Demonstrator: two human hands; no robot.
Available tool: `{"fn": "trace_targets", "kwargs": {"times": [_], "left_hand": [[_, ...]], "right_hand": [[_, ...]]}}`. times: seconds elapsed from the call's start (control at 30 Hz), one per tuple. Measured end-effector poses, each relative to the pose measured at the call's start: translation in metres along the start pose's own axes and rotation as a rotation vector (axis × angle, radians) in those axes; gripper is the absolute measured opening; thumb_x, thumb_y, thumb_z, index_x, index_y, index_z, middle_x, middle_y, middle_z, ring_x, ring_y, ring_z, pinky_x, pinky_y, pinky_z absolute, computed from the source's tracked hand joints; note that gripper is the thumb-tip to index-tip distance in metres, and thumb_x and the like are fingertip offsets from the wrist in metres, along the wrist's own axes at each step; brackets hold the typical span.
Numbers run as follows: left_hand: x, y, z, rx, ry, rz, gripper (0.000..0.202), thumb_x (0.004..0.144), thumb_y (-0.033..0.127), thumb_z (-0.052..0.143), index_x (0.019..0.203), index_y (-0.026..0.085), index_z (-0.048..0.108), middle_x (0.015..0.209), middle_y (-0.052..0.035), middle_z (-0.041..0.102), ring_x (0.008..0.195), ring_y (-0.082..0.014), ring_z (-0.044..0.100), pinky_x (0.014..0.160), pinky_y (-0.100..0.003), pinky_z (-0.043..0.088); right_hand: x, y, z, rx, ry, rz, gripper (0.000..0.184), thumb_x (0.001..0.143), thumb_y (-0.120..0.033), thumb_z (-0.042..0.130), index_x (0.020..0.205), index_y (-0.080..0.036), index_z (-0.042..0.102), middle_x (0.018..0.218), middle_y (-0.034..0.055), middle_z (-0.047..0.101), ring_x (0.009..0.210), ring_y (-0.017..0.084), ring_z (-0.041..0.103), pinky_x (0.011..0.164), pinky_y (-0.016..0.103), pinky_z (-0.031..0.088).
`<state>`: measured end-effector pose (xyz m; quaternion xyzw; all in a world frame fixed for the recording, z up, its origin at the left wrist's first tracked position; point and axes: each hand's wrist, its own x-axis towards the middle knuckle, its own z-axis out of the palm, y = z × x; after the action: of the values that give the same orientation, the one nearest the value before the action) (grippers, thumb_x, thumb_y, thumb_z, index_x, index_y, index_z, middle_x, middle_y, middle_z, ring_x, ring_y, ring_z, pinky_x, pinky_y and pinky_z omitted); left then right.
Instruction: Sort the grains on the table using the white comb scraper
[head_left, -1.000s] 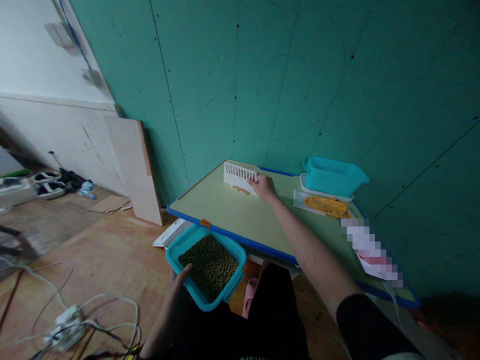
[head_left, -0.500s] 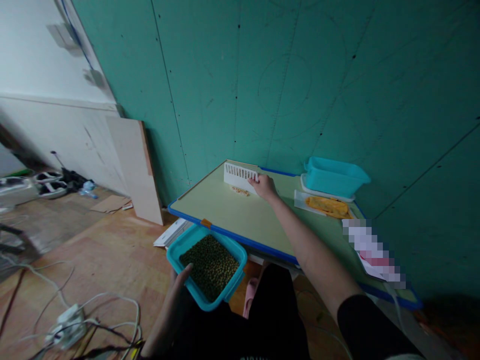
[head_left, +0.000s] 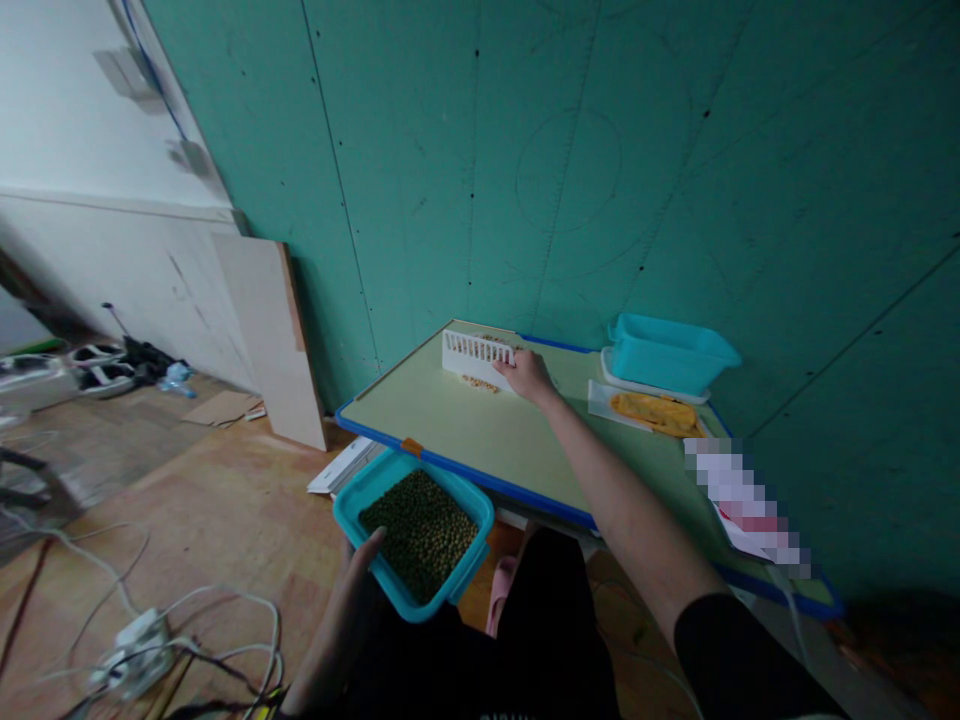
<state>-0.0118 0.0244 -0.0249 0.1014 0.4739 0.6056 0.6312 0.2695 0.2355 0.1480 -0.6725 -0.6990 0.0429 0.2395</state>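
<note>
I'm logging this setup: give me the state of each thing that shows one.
Left hand: holding the teal tub.
Teal tub: open, grains inside.
Right hand: gripping the white slotted piece.
White slotted piece: held on edge, slots uppermost.
Loose grains: scattered on the table.
Teal bin: upright, contents hidden.
Pale board: leaning.

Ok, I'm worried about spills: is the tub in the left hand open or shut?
Open: no lid covers the turquoise tub, and the beans inside show from above.

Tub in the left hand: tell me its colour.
The tub is turquoise; the head view shows it best.
</note>
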Motion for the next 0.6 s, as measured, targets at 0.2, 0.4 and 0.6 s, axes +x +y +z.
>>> {"fn": "trace_targets", "kwargs": {"times": [0.2, 0.4, 0.6], "left_hand": [[0.007, -0.006, -0.005, 0.024, 0.015, 0.019, 0.095, 0.088, 0.016, 0.085, 0.173, 0.028, 0.045, 0.135, -0.0141, 0.085, 0.135, -0.0426, 0.075, 0.120, -0.058, 0.058], [0.015, -0.009, -0.013, 0.031, -0.013, 0.018, 0.088, 0.092, 0.018, 0.083, 0.172, 0.025, 0.047, 0.133, -0.0145, 0.086, 0.137, -0.0429, 0.074, 0.119, -0.059, 0.058], [0.008, -0.008, -0.010, -0.006, -0.047, 0.035, 0.086, 0.092, 0.021, 0.083, 0.171, 0.024, 0.049, 0.138, -0.0154, 0.084, 0.138, -0.0429, 0.072, 0.121, -0.057, 0.057]], "right_hand": [[0.007, 0.008, 0.010, 0.112, 0.050, -0.027, 0.019, 0.102, -0.029, 0.074, 0.099, -0.015, 0.088, 0.105, 0.0160, 0.088, 0.098, 0.027, 0.082, 0.083, 0.030, 0.059], [0.013, 0.012, 0.017, 0.228, 0.061, -0.044, 0.017, 0.097, -0.026, 0.078, 0.085, -0.016, 0.084, 0.090, 0.0137, 0.086, 0.087, 0.027, 0.080, 0.076, 0.031, 0.057], [0.015, 0.013, 0.019, 0.320, 0.032, -0.049, 0.016, 0.095, -0.026, 0.078, 0.086, -0.015, 0.085, 0.089, 0.0134, 0.086, 0.086, 0.028, 0.079, 0.080, 0.035, 0.059]]}}
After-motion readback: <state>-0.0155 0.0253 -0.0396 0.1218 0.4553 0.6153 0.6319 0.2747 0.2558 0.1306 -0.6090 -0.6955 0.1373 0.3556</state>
